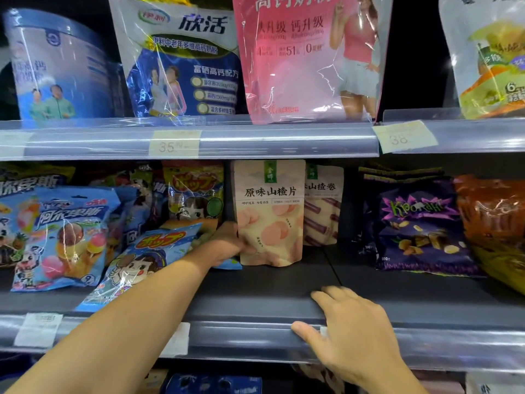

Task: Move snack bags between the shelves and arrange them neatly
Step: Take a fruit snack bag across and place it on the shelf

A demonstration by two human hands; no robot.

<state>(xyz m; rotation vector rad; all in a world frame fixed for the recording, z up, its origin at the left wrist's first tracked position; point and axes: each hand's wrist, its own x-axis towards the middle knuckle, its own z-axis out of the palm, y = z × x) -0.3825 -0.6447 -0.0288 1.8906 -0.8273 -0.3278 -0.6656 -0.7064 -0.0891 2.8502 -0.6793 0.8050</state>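
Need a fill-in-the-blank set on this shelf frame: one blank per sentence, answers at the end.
1. The left hand grips the beige pouch, which stands on the ____ shelf.
2. The right hand lies on the shelf edge, holding ____.
3. One shelf up, the large bag above the beige pouch is coloured ____.
Missing words: middle; nothing; pink.

beige pouch (268,211) with pink discs, purple bag (420,223)
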